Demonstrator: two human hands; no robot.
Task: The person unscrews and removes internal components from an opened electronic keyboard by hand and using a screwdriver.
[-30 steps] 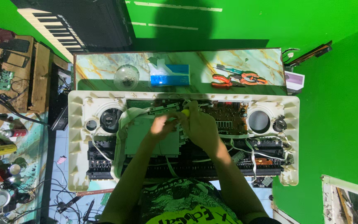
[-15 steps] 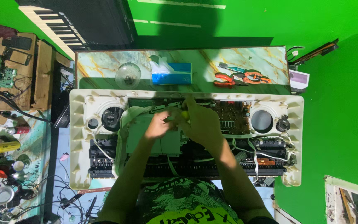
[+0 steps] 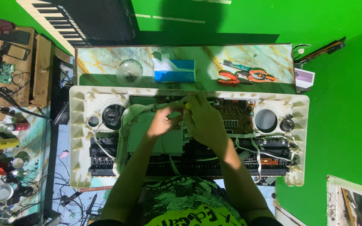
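Mid-frame, the left hand (image 3: 164, 121) pinches a small part over the open keyboard (image 3: 84, 138). The right hand (image 3: 204, 121) is clamped on a yellow-handled tool (image 3: 188, 106). The circuit board (image 3: 231, 117) looks stiff but fragile, best held by its edges.

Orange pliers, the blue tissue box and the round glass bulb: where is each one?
orange pliers (image 3: 230, 77), head view, on a handle.
blue tissue box (image 3: 177, 71), head view, on its top face.
round glass bulb (image 3: 129, 72), head view, on the middle of the glass.
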